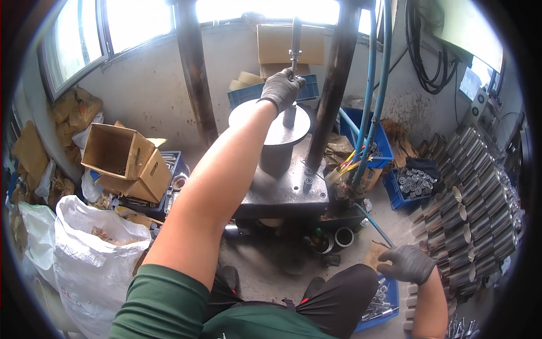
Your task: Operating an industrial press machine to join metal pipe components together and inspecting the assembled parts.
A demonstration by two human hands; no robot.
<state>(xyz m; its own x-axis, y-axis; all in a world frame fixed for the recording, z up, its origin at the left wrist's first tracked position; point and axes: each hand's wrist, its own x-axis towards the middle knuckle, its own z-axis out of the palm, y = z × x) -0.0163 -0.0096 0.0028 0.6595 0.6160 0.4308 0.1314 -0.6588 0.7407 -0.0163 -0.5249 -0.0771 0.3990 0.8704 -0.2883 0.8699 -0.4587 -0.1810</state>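
My left hand (282, 89), in a dark grey glove, reaches far forward with its fingers closed round the lower end of an upright metal rod (296, 39). Just below it, a short dark post (289, 117) stands on a round steel plate (265, 135). The fingers hide where rod and post meet. At the lower right my right hand (409, 264), gloved alike, is beside the end of a thin blue lever (374, 225). Its fingers point left, slightly apart; whether the palm touches the lever is hidden.
Dark pillars (195, 73) flank the plate. Stacked metal tubes (468, 209) rise on the right, near a blue bin of small metal parts (415, 183). Another blue bin (378, 322) sits by my right knee. On the left are cardboard boxes (121, 150) and a white sack (90, 265).
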